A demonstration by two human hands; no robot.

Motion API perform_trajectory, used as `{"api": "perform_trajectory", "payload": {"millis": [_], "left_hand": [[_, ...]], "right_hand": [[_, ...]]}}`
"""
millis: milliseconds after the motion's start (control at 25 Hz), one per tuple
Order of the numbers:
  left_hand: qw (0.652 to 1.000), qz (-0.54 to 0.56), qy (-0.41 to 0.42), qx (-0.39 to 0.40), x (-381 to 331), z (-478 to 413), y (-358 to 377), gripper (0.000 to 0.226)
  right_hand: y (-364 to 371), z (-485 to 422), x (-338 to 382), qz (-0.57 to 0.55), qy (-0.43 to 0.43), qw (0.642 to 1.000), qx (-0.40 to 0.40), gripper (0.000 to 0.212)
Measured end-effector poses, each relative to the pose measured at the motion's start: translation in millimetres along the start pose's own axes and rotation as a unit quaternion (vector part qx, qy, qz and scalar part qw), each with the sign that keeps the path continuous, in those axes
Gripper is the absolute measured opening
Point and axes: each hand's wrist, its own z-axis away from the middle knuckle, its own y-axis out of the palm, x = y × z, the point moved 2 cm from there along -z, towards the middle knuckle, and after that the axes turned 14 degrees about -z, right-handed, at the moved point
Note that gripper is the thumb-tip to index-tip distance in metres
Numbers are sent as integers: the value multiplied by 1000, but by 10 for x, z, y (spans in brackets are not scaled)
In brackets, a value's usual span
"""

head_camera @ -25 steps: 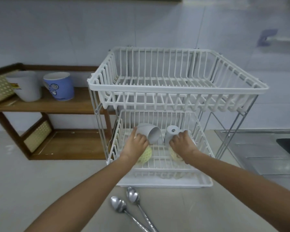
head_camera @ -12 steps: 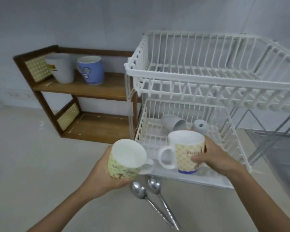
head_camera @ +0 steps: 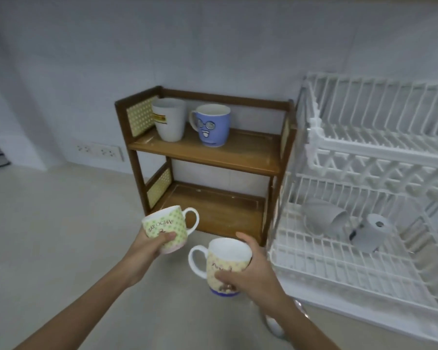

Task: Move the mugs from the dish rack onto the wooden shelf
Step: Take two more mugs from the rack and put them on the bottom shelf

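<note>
The right edge of the white dish rack (head_camera: 374, 261) runs out of the picture, so its far side cannot be seen, and two grey mugs (head_camera: 324, 219) lying on their sides in its lower tier are soft with blur; whether they touch each other is hard to tell. Under the right forearm a spoon (head_camera: 272, 327) shows only as a sliver of its bowl. The left hand (head_camera: 147, 245) grasps a green dotted mug (head_camera: 166, 228) around its body, handle pointing right, held above the counter in front of the wooden shelf (head_camera: 205, 157). The right hand (head_camera: 253, 271) grips a yellow mug (head_camera: 225, 265) with a blue base, handle pointing left, fingers wrapped over its printed side so the lettering is partly covered. On the shelf's upper board stand a white mug (head_camera: 168, 122) and a blue mug (head_camera: 213, 125) with a cartoon face, just beside each other; the lower board is bare wood. The counter (head_camera: 48, 236) is pale and smooth, the wall behind is light tile, and a strip of sockets (head_camera: 99, 150) sits low on it to the left.
</note>
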Motion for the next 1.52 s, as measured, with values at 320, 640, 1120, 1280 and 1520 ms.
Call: {"api": "perform_trajectory", "payload": {"millis": [320,640,1120,1280,1520], "left_hand": [[984,-135,-11,-119,-36,-880,-200,93],[961,-228,-22,-156,106,-1588,-147,102],[953,-261,-33,-153,353,-2150,-99,110],[956,-245,-18,-160,370,-2188,-67,110],[957,-217,32,-192,311,-1901,-29,89]], "right_hand": [[420,-1208,93,211,3,961,-181,95],[599,-1995,-39,150,45,945,-287,93],[691,-2521,-306,146,23,937,-317,95],[711,-2576,-371,157,18,942,-295,100],[678,-2427,-336,127,24,965,-228,96]]}}
